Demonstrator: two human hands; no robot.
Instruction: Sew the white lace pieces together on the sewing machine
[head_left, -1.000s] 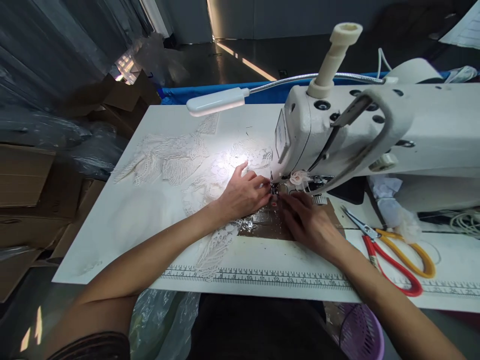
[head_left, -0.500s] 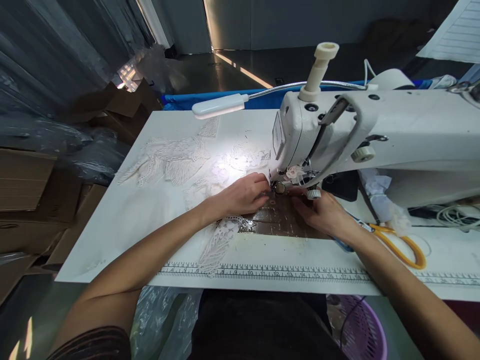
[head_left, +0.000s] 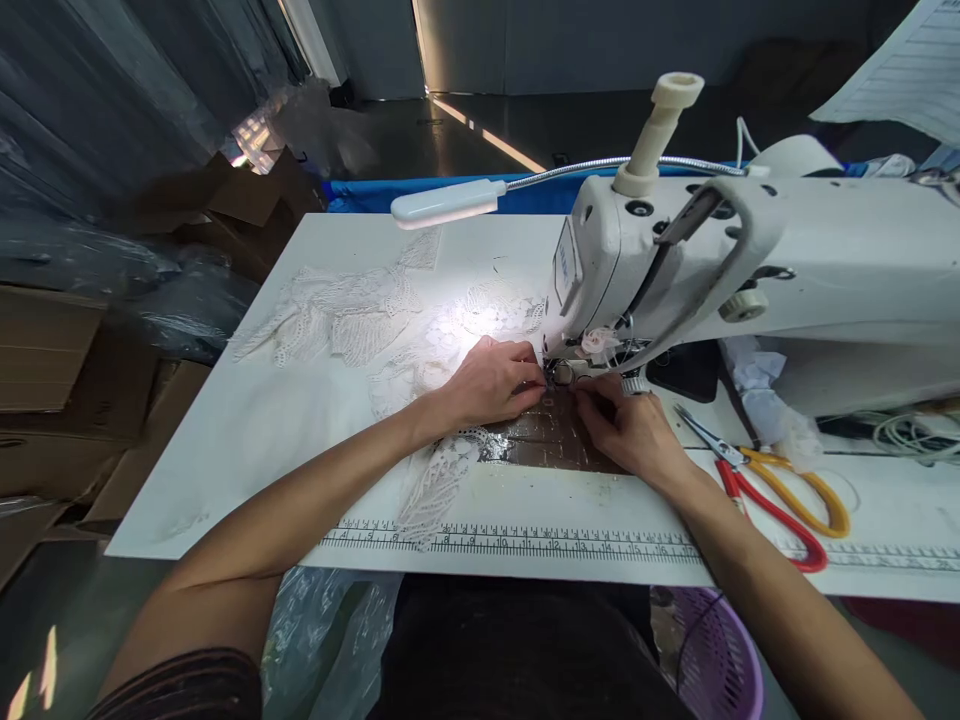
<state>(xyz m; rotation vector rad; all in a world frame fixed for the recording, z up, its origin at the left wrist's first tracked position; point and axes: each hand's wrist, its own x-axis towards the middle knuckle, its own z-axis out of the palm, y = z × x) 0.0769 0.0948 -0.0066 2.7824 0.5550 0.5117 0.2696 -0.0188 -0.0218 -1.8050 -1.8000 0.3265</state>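
Observation:
My left hand (head_left: 501, 382) is closed at the left of the needle area of a white sewing machine (head_left: 667, 260), its fingertips pinched on white lace (head_left: 442, 485) that trails out beneath the wrist to the ruler strip. On the other side of the presser foot, my right hand (head_left: 626, 425) is closed too, thumb and fingers pressed together. What it pinches is too small and covered to make out. A brown shiny plate (head_left: 559, 435) lies on the table under both hands.
More lace (head_left: 352, 305) spreads over the white table (head_left: 225, 450) at left. A lamp (head_left: 448, 204) hangs above. Right of my right hand lie scissors with yellow handles (head_left: 814, 490) and a red-handled tool (head_left: 787, 525). Cardboard boxes (head_left: 67, 360) stand left; a purple basket (head_left: 720, 650) is below.
My right hand has shifted slightly left and toward me, uncovering the red-handled tool beside the scissors. My left hand stays nearly in place, and the view has tilted a little.

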